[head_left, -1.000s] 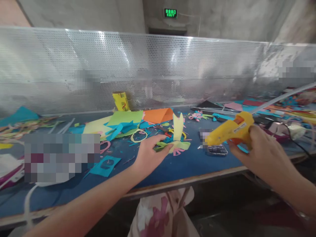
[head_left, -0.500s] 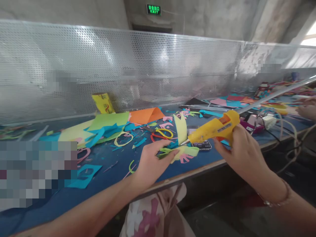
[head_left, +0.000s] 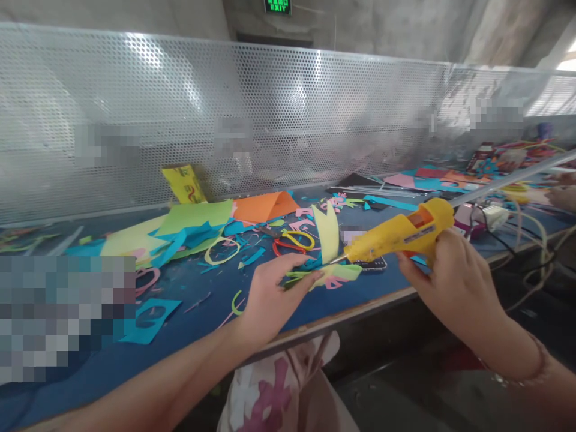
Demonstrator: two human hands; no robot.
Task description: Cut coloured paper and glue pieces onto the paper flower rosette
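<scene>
My right hand (head_left: 459,276) is closed round the handle of a yellow hot glue gun (head_left: 396,235). A clear glue stick (head_left: 504,180) runs out of its back end, up to the right. My left hand (head_left: 279,291) pinches a paper craft piece (head_left: 337,275) made of green, pale yellow, pink and blue paper. One pale yellow strip (head_left: 328,233) stands up from it, with a notched top. The gun's metal nozzle is at the foot of this strip; whether it touches the paper I cannot tell. My left fingertips partly cover the piece.
Scissors (head_left: 294,241) with red and yellow handles lie beyond my left hand. Behind are green paper (head_left: 198,216), orange paper (head_left: 265,207) and a yellow packet (head_left: 183,185). A phone (head_left: 375,264) lies below the gun. Cables hang at right, near another person's hand (head_left: 560,197). A perforated metal screen (head_left: 279,120) borders the table.
The glue gun and my right hand have shifted slightly to the right. The left hand keeps its pinch on the paper piece. The whole view has tipped down a little.
</scene>
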